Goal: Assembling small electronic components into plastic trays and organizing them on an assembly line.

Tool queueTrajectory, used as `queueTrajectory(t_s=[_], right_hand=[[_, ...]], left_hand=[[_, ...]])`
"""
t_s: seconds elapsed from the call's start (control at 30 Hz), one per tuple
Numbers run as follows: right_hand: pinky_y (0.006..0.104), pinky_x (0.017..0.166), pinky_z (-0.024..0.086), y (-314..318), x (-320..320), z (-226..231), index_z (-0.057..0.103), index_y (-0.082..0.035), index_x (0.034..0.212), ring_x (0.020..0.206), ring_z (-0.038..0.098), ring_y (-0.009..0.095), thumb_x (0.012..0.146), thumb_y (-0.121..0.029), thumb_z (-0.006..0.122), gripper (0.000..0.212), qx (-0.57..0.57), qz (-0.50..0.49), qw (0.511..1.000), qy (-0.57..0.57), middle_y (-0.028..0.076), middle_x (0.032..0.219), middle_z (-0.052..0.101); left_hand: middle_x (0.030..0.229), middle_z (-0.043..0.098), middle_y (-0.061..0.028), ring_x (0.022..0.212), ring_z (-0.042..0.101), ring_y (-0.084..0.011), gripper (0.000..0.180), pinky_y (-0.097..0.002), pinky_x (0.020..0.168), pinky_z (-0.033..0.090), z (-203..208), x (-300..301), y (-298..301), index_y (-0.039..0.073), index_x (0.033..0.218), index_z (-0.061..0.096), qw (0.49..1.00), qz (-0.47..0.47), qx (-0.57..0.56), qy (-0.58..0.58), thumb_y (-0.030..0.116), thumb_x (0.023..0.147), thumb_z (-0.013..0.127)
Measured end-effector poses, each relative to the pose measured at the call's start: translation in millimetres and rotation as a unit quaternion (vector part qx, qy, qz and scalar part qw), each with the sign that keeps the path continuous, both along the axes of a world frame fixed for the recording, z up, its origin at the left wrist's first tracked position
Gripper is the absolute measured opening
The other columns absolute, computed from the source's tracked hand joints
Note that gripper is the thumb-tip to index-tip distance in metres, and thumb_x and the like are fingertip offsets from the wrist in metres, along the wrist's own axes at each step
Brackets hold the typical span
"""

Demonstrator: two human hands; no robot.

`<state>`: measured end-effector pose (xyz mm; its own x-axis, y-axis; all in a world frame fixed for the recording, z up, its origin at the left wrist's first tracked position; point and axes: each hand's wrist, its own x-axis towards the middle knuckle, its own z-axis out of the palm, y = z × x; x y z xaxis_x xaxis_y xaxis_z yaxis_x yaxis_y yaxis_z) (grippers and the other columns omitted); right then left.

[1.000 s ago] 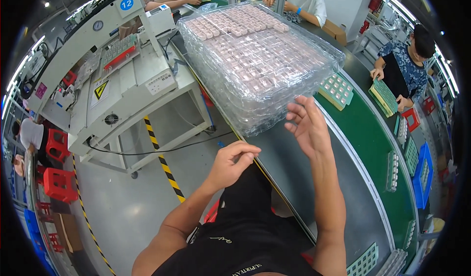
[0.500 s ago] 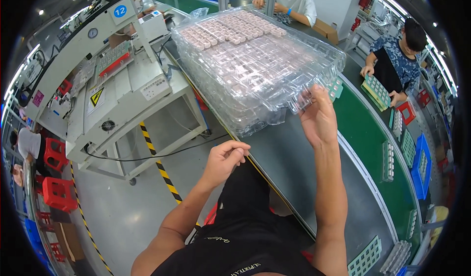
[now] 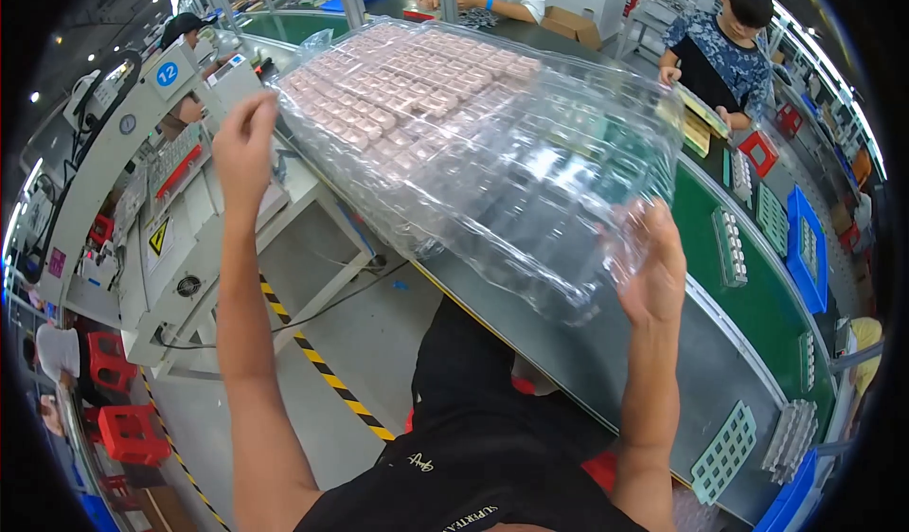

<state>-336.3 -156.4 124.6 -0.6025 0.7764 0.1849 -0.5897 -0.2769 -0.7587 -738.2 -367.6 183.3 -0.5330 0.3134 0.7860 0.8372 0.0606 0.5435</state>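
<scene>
Here, a big clear plastic tray (image 3: 530,186) tips up at its near right corner, over a grey bench (image 3: 568,347). It has lots of little square cups, and you can see the dark bench and some green right through its near part. At the far left, many small pink pieces (image 3: 407,87) sit in rows. It is hard to say which of them lie in this tray and which lie under it.

The right hand (image 3: 653,267) holds the near right corner. Its thumb and fingers pinch the thin plastic, and some fingertips are blurry behind the shine.

The left hand (image 3: 244,144) is up high, just beside the left end of the tray. Its fingers are bent, with the thumb close to the first finger. I cannot tell if they pinch anything or touch the edge.

On the left stands a white machine (image 3: 204,248), with black and yellow tape (image 3: 331,381) on the floor near it. A red stool (image 3: 133,434) is farther left.

On the right runs a green belt (image 3: 705,234). A light green plate with square holes (image 3: 724,450) lies near the bottom, just beside some pale bumpy strips (image 3: 791,442). A blue bin (image 3: 814,291) is past the belt. Across from it, a person in a blue patterned shirt (image 3: 724,40) holds flat yellow-green panels (image 3: 698,123).
</scene>
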Motion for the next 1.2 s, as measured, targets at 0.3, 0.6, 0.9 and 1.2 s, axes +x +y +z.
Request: queueTrajectory(t_s=[0.3,0.6,0.9,1.2], right_hand=[[0.0536,0.096,0.052,-4,84,-26,0.060,-0.010,0.118,0.115,0.061,0.024,0.096,-0.027,0.067,0.029,0.014,-0.078,0.996,0.049,0.005,0.116,0.065],[0.0559,0.099,0.050,2,118,-42,0.059,-0.014,0.120,0.123,0.058,0.026,0.098,-0.031,0.064,0.028,0.009,-0.122,0.989,0.078,0.006,0.130,0.062],[0.0549,0.096,0.053,1,130,-38,0.061,-0.014,0.115,0.122,0.059,0.027,0.098,-0.033,0.065,0.027,0.003,-0.117,0.989,0.086,0.004,0.126,0.064],[0.0555,0.092,0.057,-8,161,-43,0.061,-0.013,0.107,0.116,0.063,0.025,0.098,-0.025,0.064,0.016,-0.022,-0.130,0.985,0.111,0.004,0.120,0.066]], left_hand=[[0.101,0.072,-0.0228,0.095,0.068,-0.0377,0.039,-0.0426,0.088,0.053,17,-104,124,-0.001,0.111,0.070,0.910,-0.035,-0.401,0.099,0.030,0.093,0.056],[0.086,0.074,-0.0208,0.078,0.073,-0.0296,0.035,-0.0394,0.076,0.056,16,-54,142,-0.001,0.099,0.076,0.887,-0.125,-0.444,-0.025,0.028,0.083,0.064],[0.066,0.069,-0.0113,0.055,0.065,-0.0181,0.029,-0.0339,0.054,0.053,10,-39,149,-0.006,0.080,0.073,0.896,-0.148,-0.417,-0.028,0.021,0.080,0.064],[0.063,0.065,-0.0149,0.060,0.064,-0.0219,0.031,-0.0372,0.061,0.050,7,3,159,-0.008,0.076,0.068,0.926,-0.130,-0.353,0.032,0.022,0.080,0.060]])
